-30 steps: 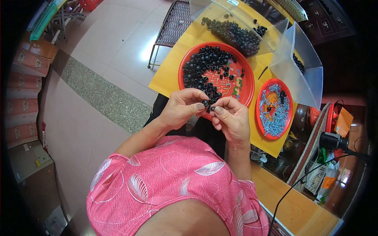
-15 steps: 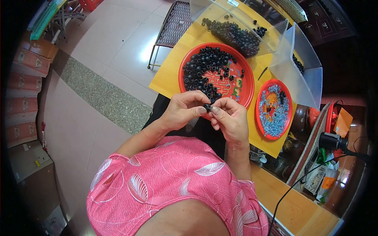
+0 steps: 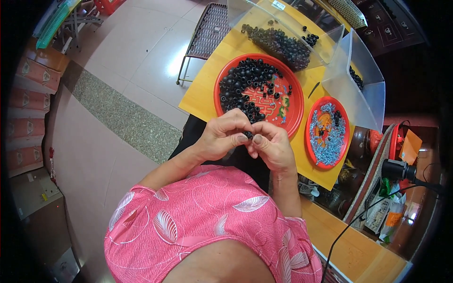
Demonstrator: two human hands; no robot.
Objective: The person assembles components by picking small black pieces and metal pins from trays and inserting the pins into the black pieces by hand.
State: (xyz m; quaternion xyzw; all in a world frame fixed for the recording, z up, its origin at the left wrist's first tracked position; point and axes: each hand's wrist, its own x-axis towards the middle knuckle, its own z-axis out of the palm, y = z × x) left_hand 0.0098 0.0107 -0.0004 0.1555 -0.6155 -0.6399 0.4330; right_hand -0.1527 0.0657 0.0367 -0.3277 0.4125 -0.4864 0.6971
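My left hand (image 3: 221,136) pinches a small round black plastic piece (image 3: 248,135) between thumb and forefinger, just in front of the large red tray. My right hand (image 3: 275,147) is closed in a pinch at the right side of this piece; whatever its fingertips hold is too small and hidden to make out. Many loose black pieces (image 3: 238,84), round with hollow ends, heap up on the left half of the large red tray (image 3: 297,113). To the right, a smaller red oval plate (image 3: 308,145) carries tiny bluish, shiny bits (image 3: 328,153) and a few black ones.
Trays and plate rest on a yellow tabletop (image 3: 200,96). Behind stands a clear bin (image 3: 325,49) of dark pieces; another clear bin (image 3: 368,96) lies at the right. A thin dark tool (image 3: 314,89) is between. A woven-seat chair (image 3: 207,35) touches the table's left side. A black cable (image 3: 344,226) hangs right.
Both hands have come slightly nearer to my body with the black piece, which has dropped a little lower in view. The pinch of both hands stays closed.
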